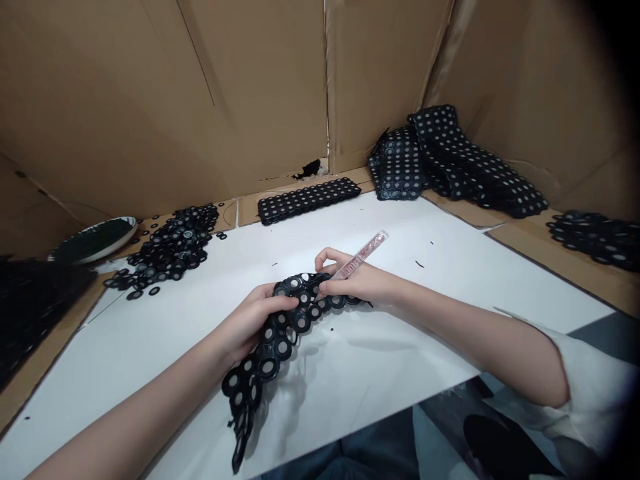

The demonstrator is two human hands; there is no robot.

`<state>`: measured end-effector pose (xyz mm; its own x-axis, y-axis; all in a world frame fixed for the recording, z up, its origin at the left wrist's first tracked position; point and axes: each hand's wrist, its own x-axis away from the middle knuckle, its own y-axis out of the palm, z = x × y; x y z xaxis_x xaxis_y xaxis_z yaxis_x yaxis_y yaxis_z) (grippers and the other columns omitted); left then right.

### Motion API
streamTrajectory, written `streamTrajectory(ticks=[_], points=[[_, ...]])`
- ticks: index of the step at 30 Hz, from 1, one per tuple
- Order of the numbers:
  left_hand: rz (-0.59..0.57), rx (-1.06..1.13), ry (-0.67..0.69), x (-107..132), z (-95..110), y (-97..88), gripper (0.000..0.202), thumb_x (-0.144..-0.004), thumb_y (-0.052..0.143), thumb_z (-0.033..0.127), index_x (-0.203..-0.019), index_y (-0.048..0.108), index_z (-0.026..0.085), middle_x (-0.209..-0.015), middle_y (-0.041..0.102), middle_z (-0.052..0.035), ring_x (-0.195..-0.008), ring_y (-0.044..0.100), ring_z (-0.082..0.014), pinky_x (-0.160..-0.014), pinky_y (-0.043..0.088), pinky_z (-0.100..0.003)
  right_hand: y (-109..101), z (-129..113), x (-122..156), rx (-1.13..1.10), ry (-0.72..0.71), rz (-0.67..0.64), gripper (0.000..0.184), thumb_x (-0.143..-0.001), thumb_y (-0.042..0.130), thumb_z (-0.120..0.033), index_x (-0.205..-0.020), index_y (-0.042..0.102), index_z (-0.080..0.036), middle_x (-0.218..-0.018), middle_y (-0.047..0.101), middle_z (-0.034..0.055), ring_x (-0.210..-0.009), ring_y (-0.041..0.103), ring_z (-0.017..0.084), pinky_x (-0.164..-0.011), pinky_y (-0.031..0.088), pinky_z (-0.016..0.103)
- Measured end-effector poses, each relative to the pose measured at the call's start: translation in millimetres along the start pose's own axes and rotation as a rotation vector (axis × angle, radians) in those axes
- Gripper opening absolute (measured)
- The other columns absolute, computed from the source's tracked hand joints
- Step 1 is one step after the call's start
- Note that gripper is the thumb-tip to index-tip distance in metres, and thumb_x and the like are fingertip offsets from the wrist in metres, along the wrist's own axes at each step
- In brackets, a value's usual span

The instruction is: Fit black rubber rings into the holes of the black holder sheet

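Observation:
A limp strip of joined black rings (283,347) hangs over the white table, its lower end trailing toward me. My left hand (253,317) is closed on the strip's upper part, thumb on top of the rings. A clear, pinkish stick-shaped tool (367,250) with lettering on it is in my right hand (345,275), pointing up and to the right. The right thumb and fingers press at the strip's upper edge, where the tool's lower end is hidden among the rings, so its tip cannot be seen.
Loose black rings (175,247) lie in a heap at the left, beside a white-rimmed bowl (131,230). A dotted black panel (310,200) lies at the back; folded dotted pieces (400,160) are stacked at the back right. Cardboard walls (250,87) surround the white tabletop (425,333).

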<state>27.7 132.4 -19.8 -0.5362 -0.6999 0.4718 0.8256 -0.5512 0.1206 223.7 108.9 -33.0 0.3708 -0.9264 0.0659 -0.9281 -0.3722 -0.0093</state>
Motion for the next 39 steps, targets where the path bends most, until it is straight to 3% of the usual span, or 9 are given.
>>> streamTrajectory(ticks=[7,12,19,25,33,39], points=[[-0.002,-0.017,-0.03,2.5,8.7,3.3,0.024,-0.066,0.06,0.02,-0.089,0.063,0.012,-0.066,0.064,-0.005,-0.053,0.056,-0.0129,-0.046,0.042,-0.021,-1.2,-1.1,-0.4,0.055,-0.036,-0.01,0.025,-0.07,0.054,-0.014,-0.086,0.036,-0.022,-0.074,0.057,-0.0031,-0.063,0.054,0.009,-0.055,0.037,0.021],[-0.039,-0.073,-0.025,4.6,14.1,-1.8,0.028,-0.068,0.057,0.02,-0.094,0.06,0.014,-0.067,0.063,-0.0046,-0.047,0.053,-0.0115,-0.038,0.036,-0.019,-3.6,1.5,0.8,0.152,-0.041,0.063,0.022,-0.07,0.058,-0.02,-0.077,0.037,-0.021,-0.075,0.059,-0.0002,-0.067,0.056,0.012,-0.057,0.039,0.024],[-0.095,-0.249,-0.002,4.9,17.8,-13.7,0.019,-0.067,0.064,0.029,-0.079,0.06,0.014,-0.063,0.06,-0.0012,-0.048,0.052,-0.0094,-0.045,0.04,-0.02,-2.4,-0.8,1.9,0.131,-0.122,0.009,0.022,-0.075,0.054,-0.022,-0.064,0.035,-0.019,-0.077,0.06,0.003,-0.078,0.058,0.015,-0.061,0.04,0.025],[-0.011,-0.356,0.039,2.5,12.0,-11.8,0.022,-0.066,0.065,0.033,-0.07,0.057,0.013,-0.055,0.054,0.002,-0.041,0.044,-0.0056,-0.04,0.033,-0.016,3.1,-2.3,2.4,0.132,-0.129,0.079,0.023,-0.075,0.054,-0.024,-0.063,0.035,-0.018,-0.091,0.061,0.0058,-0.079,0.059,0.015,-0.063,0.042,0.026],[0.103,-0.326,0.06,4.9,6.7,-6.3,0.017,-0.066,0.064,0.027,-0.072,0.057,0.014,-0.061,0.057,0.0002,-0.051,0.052,-0.0099,-0.046,0.04,-0.019,9.4,0.5,5.0,0.247,-0.154,0.088,0.023,-0.076,0.052,-0.028,-0.062,0.038,-0.017,-0.111,0.054,0.0069,-0.081,0.057,0.015,-0.071,0.042,0.03],[0.176,-0.21,0.126,0.7,-1.2,-4.7,0.019,-0.066,0.064,0.029,-0.075,0.058,0.014,-0.069,0.061,-0.0013,-0.057,0.055,-0.0112,-0.053,0.042,-0.021,11.7,-2.4,8.5,0.484,-0.261,0.159,0.017,-0.079,0.048,-0.028,-0.066,0.045,-0.018,-0.103,0.052,0.0053,-0.099,0.048,0.018,-0.083,0.035,0.032]])
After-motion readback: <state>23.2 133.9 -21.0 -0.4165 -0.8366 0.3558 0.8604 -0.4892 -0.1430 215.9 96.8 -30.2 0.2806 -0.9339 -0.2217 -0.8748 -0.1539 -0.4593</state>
